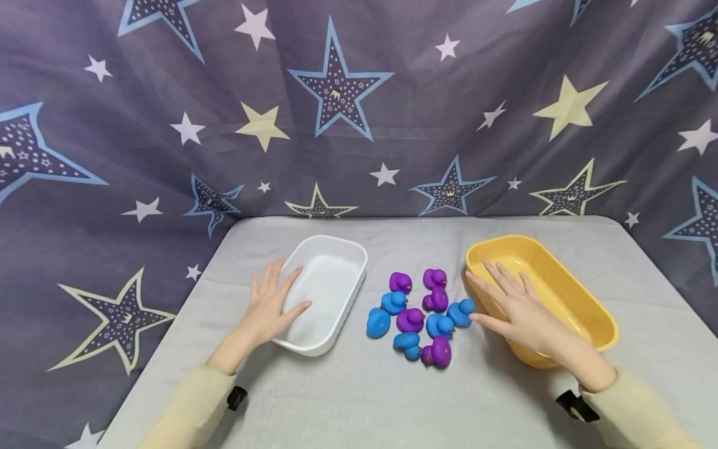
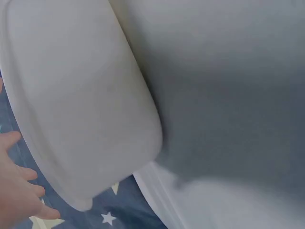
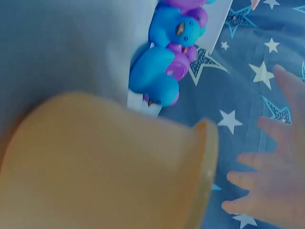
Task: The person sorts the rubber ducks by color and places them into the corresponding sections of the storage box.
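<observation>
Several blue and purple rubber ducks lie in a loose cluster mid-table, among them a purple duck (image 1: 411, 320) and a blue duck (image 1: 378, 323) tipped over at the left. The left hand (image 1: 272, 307), fingers spread, is over the left rim of a white tub (image 1: 352, 293). Over the near left side of a yellow tub (image 1: 594, 312) hovers the right hand (image 1: 518, 312), its fingers straight and its thumb close to a blue duck (image 1: 461, 313). Neither hand holds anything. In the right wrist view some ducks (image 3: 152, 71) show beyond the yellow tub (image 3: 105, 157).
A pale grey cloth covers the table (image 1: 359, 405). Behind it hangs a dark curtain (image 1: 392, 93) printed with stars. Dark wrist cameras are on the left sleeve (image 1: 187, 405) and the right sleeve (image 1: 634, 405).
</observation>
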`<state>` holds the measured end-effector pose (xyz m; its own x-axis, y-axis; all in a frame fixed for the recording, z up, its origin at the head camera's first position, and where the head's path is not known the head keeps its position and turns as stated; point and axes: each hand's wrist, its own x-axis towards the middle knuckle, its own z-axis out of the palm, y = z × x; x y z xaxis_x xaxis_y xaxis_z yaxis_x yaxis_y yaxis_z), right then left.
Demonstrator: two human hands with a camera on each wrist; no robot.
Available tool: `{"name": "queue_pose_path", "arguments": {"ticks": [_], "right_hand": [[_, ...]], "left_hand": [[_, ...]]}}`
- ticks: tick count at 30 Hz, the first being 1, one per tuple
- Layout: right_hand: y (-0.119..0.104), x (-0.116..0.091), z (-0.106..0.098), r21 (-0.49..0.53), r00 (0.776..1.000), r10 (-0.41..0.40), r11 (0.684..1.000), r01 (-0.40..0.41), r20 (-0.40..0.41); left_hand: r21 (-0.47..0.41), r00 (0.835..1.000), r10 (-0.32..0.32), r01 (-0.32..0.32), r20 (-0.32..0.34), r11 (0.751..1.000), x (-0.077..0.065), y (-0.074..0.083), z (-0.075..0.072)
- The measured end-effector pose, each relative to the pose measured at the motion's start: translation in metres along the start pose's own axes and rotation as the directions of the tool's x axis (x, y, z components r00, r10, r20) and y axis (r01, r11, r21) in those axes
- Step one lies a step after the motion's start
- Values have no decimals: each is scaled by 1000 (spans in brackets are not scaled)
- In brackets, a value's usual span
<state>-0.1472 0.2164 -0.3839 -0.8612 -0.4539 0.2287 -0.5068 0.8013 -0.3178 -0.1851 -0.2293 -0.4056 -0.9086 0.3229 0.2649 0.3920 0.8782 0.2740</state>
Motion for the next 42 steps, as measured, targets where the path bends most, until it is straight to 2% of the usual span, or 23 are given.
{"name": "queue_pose_path", "arguments": {"ticks": [8, 13, 17, 24, 33, 36, 39, 42], "right_hand": [[-11, 1, 10, 79, 999, -30, 997, 28, 15], [-18, 2, 16, 161, 998, -68, 985, 65, 11], [-23, 2, 20, 226, 996, -91, 970, 86, 10], [-28, 1, 28, 319, 995, -93, 945, 76, 39], [-31, 2, 40, 322, 985, -170, 934, 155, 17], [-31, 3, 44, 315, 980, -199, 931, 183, 18], [-31, 4, 47, 309, 977, -210, 932, 190, 34], [-31, 4, 49, 314, 976, -209, 932, 181, 55]], "left_hand": [[-49, 996, 29, -33, -80, 998, -7, -10, -1], [-95, 993, 22, -32, -112, 995, -12, -15, -3], [-133, 995, -18, 4, -100, 991, -17, -19, -5], [-174, 995, -79, 67, -63, 982, -22, -27, -8], [-238, 992, -108, 91, -60, 967, -29, -38, -6], [-255, 993, -101, 80, -69, 964, -31, -40, -6], [-281, 993, -93, 69, -75, 957, -32, -42, -6], [-319, 992, -111, 86, -60, 944, -34, -44, -6]]}}
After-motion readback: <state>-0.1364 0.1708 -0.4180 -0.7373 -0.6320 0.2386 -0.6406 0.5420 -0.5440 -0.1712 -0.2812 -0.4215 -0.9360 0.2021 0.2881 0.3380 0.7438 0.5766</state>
